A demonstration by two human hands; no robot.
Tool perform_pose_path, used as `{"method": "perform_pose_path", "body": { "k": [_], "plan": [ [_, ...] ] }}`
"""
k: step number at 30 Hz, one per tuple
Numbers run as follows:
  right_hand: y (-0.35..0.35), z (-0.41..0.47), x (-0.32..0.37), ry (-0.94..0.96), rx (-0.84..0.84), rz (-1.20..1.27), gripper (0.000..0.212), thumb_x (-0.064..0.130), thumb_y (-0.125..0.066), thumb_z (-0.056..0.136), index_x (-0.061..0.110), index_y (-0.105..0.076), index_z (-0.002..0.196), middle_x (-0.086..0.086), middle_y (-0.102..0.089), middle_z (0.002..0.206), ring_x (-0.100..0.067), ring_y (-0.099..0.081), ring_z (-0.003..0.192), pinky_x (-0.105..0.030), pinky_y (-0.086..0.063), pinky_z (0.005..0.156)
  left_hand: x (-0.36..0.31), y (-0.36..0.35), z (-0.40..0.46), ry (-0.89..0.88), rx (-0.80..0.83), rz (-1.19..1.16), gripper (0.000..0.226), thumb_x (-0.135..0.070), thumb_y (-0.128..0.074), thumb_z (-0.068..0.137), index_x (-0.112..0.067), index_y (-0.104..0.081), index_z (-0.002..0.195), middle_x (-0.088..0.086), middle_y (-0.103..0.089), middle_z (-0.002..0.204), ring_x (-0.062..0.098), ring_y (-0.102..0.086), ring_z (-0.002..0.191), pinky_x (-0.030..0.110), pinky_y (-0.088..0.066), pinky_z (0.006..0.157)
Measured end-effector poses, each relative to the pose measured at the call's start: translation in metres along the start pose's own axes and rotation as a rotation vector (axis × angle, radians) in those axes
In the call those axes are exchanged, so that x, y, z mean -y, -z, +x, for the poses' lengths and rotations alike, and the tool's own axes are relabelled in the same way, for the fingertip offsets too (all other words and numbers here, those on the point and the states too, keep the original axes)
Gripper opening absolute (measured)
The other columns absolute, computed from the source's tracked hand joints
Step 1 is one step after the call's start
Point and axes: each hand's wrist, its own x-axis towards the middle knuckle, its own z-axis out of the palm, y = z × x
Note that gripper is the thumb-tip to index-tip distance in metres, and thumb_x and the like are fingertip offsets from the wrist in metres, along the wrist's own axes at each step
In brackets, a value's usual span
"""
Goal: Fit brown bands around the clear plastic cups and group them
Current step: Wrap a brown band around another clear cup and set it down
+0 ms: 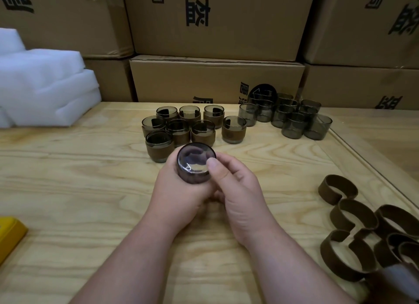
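From the head view, both hands meet at table centre around one cup (pixel 195 165), its base turned toward the camera and its axis running up toward twelve o'clock. The left hand (pixel 179 197) wraps it from seven o'clock, fingers curled round the wall; the right hand (pixel 238 190) pinches from four o'clock, thumb on the base rim. Whether a band is on it I cannot tell. Banded cups (pixel 181 126) lie at twelve, nearer the left hand; loose bands (pixel 353 219) at four.
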Motion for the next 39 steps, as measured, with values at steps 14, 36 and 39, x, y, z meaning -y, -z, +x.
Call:
{"method": "perform_pose_path", "body": {
  "k": [14,36,39],
  "plan": [
    [0.000,-0.001,-0.003,0.022,0.074,-0.097,0.053,0.032,-0.080,0.078,0.019,-0.067,0.128,-0.012,-0.073,0.121,-0.026,-0.070,0.107,-0.035,-0.056,0.095,0.001,0.000,0.001,0.047,-0.016,0.043,0.043,-0.011,-0.089,0.068,-0.032,-0.070,0.100,-0.012,-0.077,0.088,0.003,-0.073,0.076,0.015,-0.052,0.060],
    [-0.001,-0.001,-0.009,0.055,0.046,-0.136,0.069,0.045,-0.087,0.057,0.023,-0.064,0.118,0.000,-0.076,0.108,-0.010,-0.064,0.085,-0.026,-0.054,0.078,-0.004,-0.003,-0.003,-0.043,0.010,0.198,0.046,-0.021,-0.091,0.072,-0.048,-0.063,0.096,-0.034,-0.069,0.098,-0.011,-0.066,0.087,0.002,-0.044,0.068],
    [-0.001,0.000,-0.009,0.054,0.031,-0.132,0.075,0.044,-0.091,0.053,0.020,-0.062,0.118,-0.002,-0.076,0.112,-0.007,-0.070,0.090,-0.022,-0.054,0.077,-0.005,-0.003,-0.003,-0.070,0.030,0.256,0.052,-0.021,-0.088,0.076,-0.060,-0.057,0.093,-0.039,-0.065,0.101,-0.012,-0.064,0.089,0.002,-0.043,0.069]
  ]
}}
